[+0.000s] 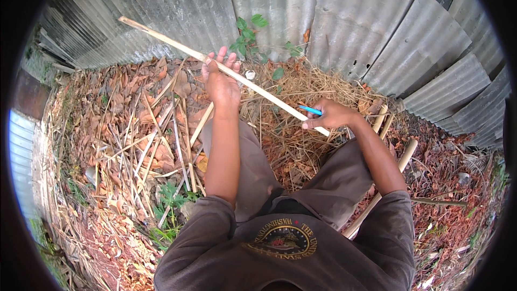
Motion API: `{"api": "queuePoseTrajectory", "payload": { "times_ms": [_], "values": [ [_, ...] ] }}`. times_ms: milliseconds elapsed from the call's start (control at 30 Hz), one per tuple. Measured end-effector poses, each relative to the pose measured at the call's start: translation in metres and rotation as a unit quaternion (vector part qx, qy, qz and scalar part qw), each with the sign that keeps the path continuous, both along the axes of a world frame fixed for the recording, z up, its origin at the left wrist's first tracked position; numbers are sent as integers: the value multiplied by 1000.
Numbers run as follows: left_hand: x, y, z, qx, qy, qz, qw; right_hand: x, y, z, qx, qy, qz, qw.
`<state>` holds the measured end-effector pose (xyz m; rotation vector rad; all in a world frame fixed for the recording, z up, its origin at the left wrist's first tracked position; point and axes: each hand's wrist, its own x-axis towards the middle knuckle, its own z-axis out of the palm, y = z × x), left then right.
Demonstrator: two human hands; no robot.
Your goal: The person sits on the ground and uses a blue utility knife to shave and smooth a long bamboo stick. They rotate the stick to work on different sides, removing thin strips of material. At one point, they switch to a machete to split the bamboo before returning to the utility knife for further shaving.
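A long, pale peeled stick (264, 93) slants across in front of me, its far end up at the left and its near end at the right. My left hand (222, 83) supports it from below, palm up, thumb over the stick and fingertips spread beyond it. By the near end is my right hand (333, 114), closed around a slim blue tool (310, 110) whose tip sticks out on the left. The right thumb lies against the stick there. What kind of tool it is, I cannot tell; its other end is hidden by the hand.
Rusty-grey corrugated metal sheets (366, 16) form a wall ahead. Dry leaves (161, 78), straw (334, 83) and thin split sticks (175, 129) cover the ground. Thicker pale poles (407, 153) lie by my right leg. A small green plant (246, 33) grows at the wall.
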<state>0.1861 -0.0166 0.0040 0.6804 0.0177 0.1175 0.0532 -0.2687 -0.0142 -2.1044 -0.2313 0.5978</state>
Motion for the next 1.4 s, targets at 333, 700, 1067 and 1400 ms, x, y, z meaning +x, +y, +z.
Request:
{"api": "queuePoseTrajectory", "payload": {
  "times_ms": [333, 700, 1067, 1400],
  "values": [
    [-15, 38, 12, 264, 76, -118, 954, -22, -64, 23, -235, -178, -196, 935],
    [-92, 74, 92, 750, -432, 226, 447, -59, -99, 14, -340, -426, -147, 825],
    [-112, 93, 40, 663, -229, -412, 582, -53, -93, 30, -251, -510, -378, 731],
    [-157, 18, 2, 553, -158, -358, 736, -45, 11, 28, -215, -474, -208, 828]
  ]
}}
